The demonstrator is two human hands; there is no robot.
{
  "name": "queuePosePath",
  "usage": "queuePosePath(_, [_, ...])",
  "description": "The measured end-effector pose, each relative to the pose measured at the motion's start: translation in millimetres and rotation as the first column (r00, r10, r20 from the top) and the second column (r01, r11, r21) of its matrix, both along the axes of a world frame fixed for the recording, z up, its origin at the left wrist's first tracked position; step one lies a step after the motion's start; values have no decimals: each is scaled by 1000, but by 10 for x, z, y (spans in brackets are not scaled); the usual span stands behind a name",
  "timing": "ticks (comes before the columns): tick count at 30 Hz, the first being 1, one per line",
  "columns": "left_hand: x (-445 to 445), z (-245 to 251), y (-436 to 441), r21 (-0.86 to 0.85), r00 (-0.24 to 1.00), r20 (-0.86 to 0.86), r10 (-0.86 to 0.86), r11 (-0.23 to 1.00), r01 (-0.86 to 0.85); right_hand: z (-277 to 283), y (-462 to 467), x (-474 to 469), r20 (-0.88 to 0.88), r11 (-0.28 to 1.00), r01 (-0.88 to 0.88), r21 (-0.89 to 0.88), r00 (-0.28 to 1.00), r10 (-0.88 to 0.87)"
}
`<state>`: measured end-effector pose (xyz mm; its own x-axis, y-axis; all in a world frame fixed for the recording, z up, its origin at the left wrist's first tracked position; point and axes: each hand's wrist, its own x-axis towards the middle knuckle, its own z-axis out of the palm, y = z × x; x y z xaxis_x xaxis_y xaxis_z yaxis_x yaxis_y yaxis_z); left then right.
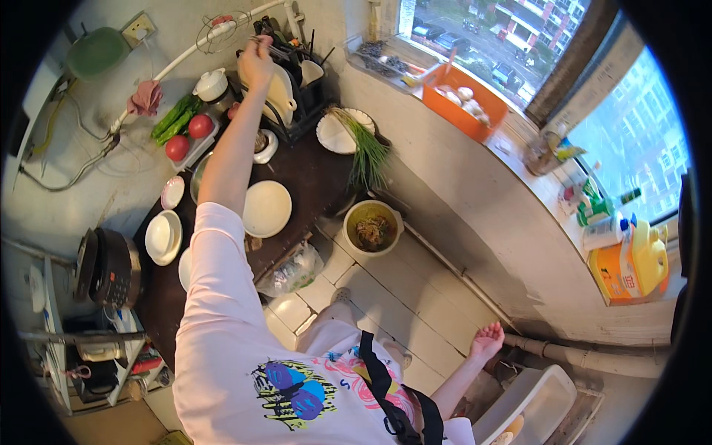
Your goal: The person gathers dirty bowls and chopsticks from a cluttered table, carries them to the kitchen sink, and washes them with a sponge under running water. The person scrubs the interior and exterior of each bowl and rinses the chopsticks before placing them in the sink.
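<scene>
My left hand [257, 65] reaches over the black dish rack [303, 105] by the wall. Its fingers are closed around a thin metal utensil [280, 52], whose exact kind is hard to make out. Just below the hand, a cream cutting board [278, 97] stands upright in the rack. Dark-handled kitchen tools [267, 26] stand behind it. Off to the right, above the floor, my right hand [487, 339] is empty with loosely curled fingers, near a white plastic basin [534, 400].
On the dark table [311, 161] are a cream bowl [267, 208], green onions [367, 150] across a white plate [334, 133], tomatoes [177, 148] and green peppers [178, 118]. A scrap bucket [373, 228] stands on the tiled floor. An orange container [461, 103] sits on the windowsill.
</scene>
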<state>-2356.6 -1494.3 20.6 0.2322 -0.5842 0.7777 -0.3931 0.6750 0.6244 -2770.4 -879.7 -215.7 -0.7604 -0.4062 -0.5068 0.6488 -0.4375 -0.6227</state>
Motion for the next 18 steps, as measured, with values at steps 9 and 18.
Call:
queuePosePath(9, [-183,-813,-783,459,851,515,-99,871,-176,366,-1176,829,-40,975,-202,87,978,206])
queuePosePath(18, [949,-3,69,704,647,468,-602,697,140,276,-1893,1280,37,860,-421,289,902,430])
